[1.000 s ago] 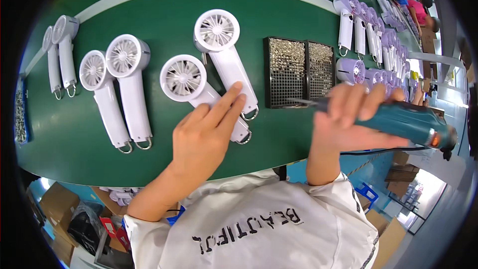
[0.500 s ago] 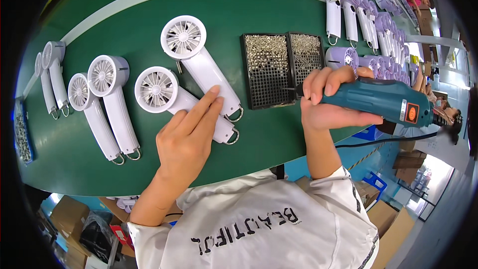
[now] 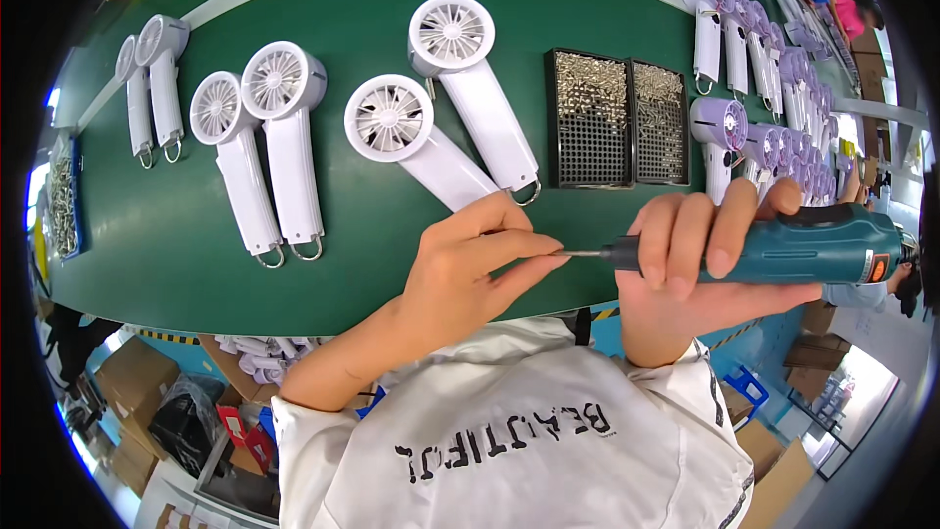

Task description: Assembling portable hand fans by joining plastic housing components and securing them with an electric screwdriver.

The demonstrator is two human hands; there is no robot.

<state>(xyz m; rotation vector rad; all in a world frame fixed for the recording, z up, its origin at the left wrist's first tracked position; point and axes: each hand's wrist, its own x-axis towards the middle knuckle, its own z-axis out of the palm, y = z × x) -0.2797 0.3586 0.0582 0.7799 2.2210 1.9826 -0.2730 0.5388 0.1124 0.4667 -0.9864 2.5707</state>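
Teal cylindrical electric screwdriver (image 3: pixel 798 253) points left by the green surface's (image 3: pixel 323 294) near edge; white round-headed fan (image 3: pixel 421 149) lies slanted on it.

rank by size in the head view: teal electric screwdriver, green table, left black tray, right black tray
1. Green table
2. Teal electric screwdriver, partly covered by the right hand
3. Left black tray
4. Right black tray, which looks narrower; in reality the trays may match.
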